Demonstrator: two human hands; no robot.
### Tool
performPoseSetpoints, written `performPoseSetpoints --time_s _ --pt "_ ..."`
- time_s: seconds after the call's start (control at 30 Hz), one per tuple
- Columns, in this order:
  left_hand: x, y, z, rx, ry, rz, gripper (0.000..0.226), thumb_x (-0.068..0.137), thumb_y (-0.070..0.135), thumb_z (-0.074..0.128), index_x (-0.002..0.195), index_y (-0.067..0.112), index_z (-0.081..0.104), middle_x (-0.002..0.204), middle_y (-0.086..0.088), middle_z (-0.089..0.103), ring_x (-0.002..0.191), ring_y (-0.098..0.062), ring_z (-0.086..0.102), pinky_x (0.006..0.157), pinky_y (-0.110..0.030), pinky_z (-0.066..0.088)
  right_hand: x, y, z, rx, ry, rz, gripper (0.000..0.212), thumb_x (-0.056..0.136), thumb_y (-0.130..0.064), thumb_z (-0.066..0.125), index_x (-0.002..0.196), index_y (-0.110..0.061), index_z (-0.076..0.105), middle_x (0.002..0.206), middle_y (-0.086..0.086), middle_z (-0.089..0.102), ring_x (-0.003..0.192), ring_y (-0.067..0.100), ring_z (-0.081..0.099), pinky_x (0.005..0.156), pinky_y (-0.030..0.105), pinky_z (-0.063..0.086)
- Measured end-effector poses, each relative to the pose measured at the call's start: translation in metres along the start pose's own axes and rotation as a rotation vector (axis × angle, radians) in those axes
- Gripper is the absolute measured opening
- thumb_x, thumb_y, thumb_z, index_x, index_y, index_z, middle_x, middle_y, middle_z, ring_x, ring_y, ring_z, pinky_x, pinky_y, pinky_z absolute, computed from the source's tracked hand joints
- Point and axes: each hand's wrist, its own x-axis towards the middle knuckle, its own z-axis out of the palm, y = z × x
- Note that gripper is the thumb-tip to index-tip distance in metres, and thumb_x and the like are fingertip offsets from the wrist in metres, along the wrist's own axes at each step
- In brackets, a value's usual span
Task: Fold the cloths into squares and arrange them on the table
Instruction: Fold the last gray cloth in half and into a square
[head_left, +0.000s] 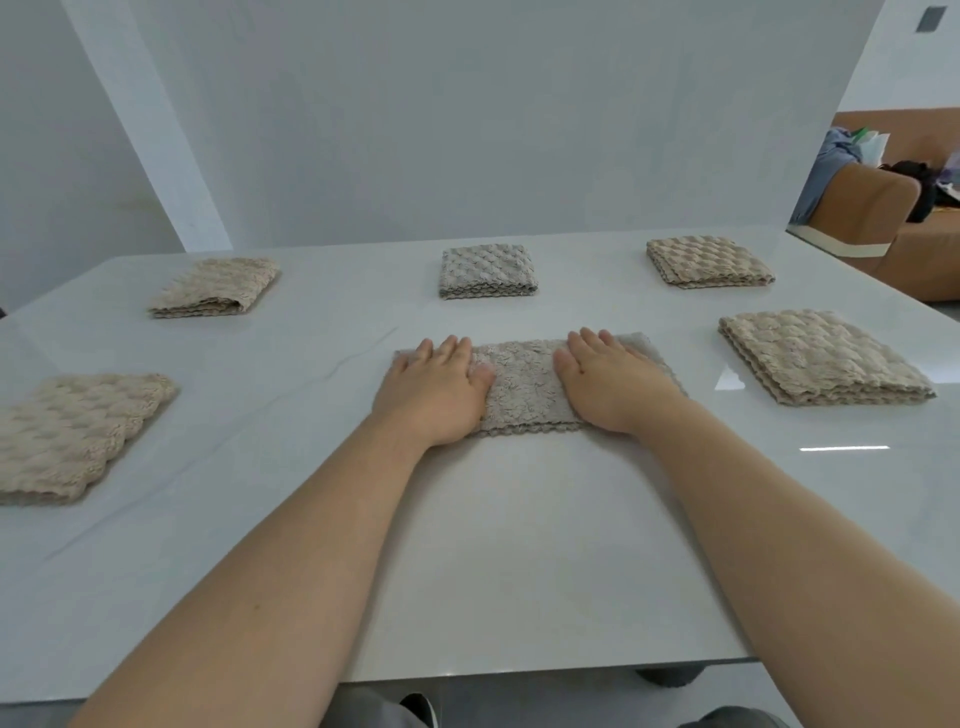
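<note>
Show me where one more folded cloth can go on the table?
Bare white table lies nearer than the long grey fluffy cloth, and between it and the near-left beige folded cloth. Tighter toward the near-right beige folded cloth.

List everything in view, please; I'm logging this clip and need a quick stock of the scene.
Folded beige cloths: four, beige; far left, near left, far right, near right.
Folded grey cloth: one, grey, far centre.
Centre cloth: one, grey-beige, oblong, under both hands.
Table: one, white, under everything.
Sofa: one, brown, right background.
Left hand: flat on the centre cloth's left end.
Right hand: flat on its right end.
</note>
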Motion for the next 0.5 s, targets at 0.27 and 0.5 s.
performPoseSetpoints --time_s 0.27,0.5 --pt "-0.008 -0.01 -0.004 0.015 -0.032 -0.187 0.072 0.103 0.06 0.007 0.163 0.021 -0.002 0.171 0.001 -0.007 0.156 -0.027 -0.01 0.124 -0.054 -0.009 -0.004 0.02 -0.009 0.056 0.035 0.175 0.061 0.107 -0.041 0.012 0.157 -0.01 0.026 0.166 0.006 0.022 0.155 0.025 0.013 0.123 0.053 0.01" --pt "-0.018 0.026 -0.022 0.026 0.015 0.215 0.091 0.096 0.074 0.015 0.162 0.015 -0.004 0.169 -0.001 -0.012 0.156 -0.018 -0.009 0.127 -0.045 -0.002 -0.021 0.036 -0.032 -0.018 0.286 0.479 0.064 0.102 -0.052 0.028 0.132 -0.003 0.057 0.142 0.023 0.051 0.137 0.041 0.039 0.106 0.051 0.036"
